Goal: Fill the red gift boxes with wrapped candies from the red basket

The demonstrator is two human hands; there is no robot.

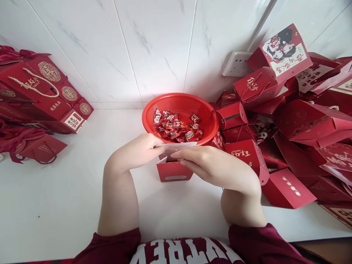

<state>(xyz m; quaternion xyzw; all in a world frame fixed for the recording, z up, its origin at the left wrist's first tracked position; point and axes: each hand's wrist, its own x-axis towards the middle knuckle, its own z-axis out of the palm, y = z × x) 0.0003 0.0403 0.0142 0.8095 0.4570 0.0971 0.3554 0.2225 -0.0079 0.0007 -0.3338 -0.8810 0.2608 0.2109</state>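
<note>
A small red cardboard gift box (175,171) stands on the white counter in front of me, its top flaps raised and its mouth open. My left hand (147,146) pinches the upper left edge of its back flap; part of those fingers is hidden. Over the mouth lies my right hand (200,160), its fingers stretched out and the tips at the opening. Nothing shows in that hand. Just behind the box sits a red plastic basket (180,98) with several small wrapped candies (176,126) in it.
Many red gift boxes (286,185) are heaped on the right, against the basket's side. Stacked red boxes with rope handles and ribbons (46,99) stand at the left. A wall socket (237,63) is on the tiled wall behind. The white counter (82,190) runs beneath everything.
</note>
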